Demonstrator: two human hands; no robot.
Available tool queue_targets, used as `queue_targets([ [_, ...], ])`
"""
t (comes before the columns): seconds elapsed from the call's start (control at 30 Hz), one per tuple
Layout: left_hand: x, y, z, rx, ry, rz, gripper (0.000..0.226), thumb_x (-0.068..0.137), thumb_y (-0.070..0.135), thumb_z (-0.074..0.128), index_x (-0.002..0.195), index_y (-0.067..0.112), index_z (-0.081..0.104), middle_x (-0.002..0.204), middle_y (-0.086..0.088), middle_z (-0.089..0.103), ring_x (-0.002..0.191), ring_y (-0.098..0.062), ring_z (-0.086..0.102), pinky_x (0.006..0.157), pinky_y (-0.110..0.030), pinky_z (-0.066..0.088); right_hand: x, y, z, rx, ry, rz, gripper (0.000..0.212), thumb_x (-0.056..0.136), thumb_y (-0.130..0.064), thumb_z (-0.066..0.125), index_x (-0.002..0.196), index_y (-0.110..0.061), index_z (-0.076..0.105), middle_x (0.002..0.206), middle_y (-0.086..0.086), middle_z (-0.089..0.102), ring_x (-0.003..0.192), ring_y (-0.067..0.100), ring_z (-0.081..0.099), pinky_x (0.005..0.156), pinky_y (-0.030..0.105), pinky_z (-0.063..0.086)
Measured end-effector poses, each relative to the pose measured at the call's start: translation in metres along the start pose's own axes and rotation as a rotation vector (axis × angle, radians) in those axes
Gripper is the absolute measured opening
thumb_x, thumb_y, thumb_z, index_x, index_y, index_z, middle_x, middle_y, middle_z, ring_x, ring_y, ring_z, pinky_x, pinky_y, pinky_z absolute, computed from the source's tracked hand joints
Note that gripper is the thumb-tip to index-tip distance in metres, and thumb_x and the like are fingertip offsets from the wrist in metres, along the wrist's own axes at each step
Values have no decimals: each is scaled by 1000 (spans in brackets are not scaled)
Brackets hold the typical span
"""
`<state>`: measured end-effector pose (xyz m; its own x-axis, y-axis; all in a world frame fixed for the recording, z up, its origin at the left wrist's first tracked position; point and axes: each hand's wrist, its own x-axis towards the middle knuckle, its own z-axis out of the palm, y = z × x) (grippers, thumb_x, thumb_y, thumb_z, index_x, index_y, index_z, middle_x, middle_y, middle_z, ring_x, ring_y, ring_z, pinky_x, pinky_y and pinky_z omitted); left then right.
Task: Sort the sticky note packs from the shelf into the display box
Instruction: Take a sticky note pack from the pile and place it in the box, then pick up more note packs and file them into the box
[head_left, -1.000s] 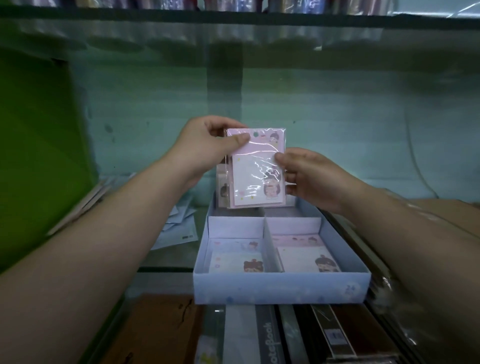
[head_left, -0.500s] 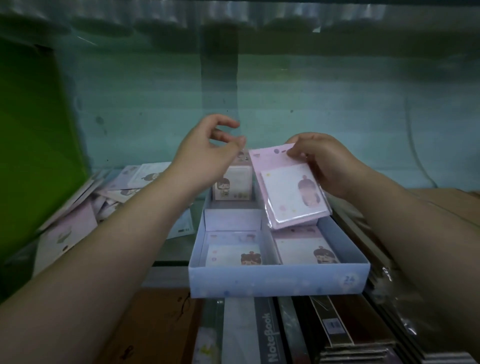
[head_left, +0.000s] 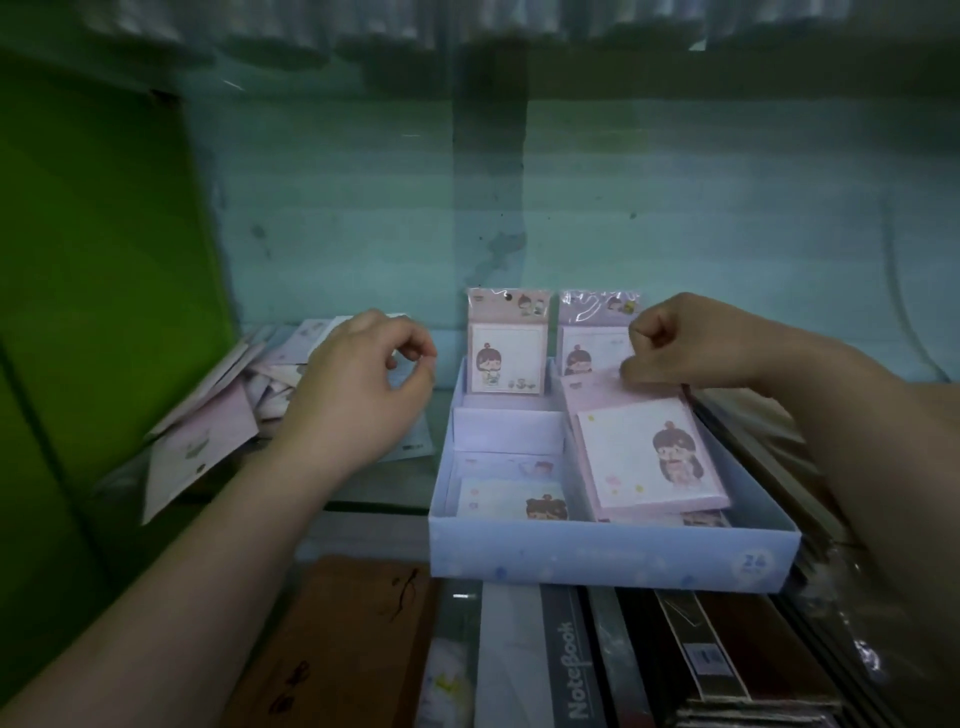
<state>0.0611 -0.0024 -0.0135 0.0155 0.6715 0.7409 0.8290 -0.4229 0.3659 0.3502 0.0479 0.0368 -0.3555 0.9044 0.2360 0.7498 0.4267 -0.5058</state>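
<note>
The pink pack (head_left: 652, 457) has moved from mid-air into the display box (head_left: 613, 564), directly below the right hand (head_left: 691, 345), which still pinches its top edge. Left hand (head_left: 358, 395), empty and loosely curled, now reaches toward the loose packs (head_left: 208, 431) beyond it.

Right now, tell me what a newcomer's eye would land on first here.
First, the pale blue display box at centre, with a pink sticky note pack lying tilted across its front right compartment, the right hand at its top edge. Two packs stand upright at the box's back. To the left, the left hand hovers over a loose pile of packs.
</note>
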Motion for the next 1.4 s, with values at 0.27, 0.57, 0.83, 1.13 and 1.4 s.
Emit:
queue_targets([
  [0.27,8,-16,-32,289,74,-87,18,85,32,54,96,26,67,96,1,61,102,-30,47,86,-38,36,-2,-1,4,-212,-161,40,27,66,-37,82,72,-16,66,61,-20,57,56,-2,50,57,21,33],
  [0.57,9,-41,-93,446,-472,-705,101,53,85,49,136,27,40,142,-19,40,125,-40,43,102,-46,39,4,5,12,-128,-123,-26,29,67,-41,81,86,-27,63,95,-9,61,83,14,55,70,25,43],
  [0.83,-18,-33,-91,597,-745,-579,108,71,70,58,151,30,-3,160,-7,8,143,-34,19,112,-39,22,8,3,16,-58,-63,-77,13,73,-32,77,75,-22,68,82,-8,68,74,16,63,68,26,47],
  [1.13,-28,-62,-97,302,-502,-616,113,61,68,70,148,41,4,151,-15,30,134,-34,37,107,-38,33,9,4,17,-65,-50,-95,10,76,-30,74,69,-26,68,70,-18,68,61,2,57,63,20,44],
  [1.4,-15,-68,-109,336,-130,-497,23,94,25,51,102,9,66,100,-17,68,80,-26,54,70,-30,38,8,3,16,-56,-51,-91,11,78,-27,74,69,-24,67,66,-18,67,56,-1,54,63,20,43],
])
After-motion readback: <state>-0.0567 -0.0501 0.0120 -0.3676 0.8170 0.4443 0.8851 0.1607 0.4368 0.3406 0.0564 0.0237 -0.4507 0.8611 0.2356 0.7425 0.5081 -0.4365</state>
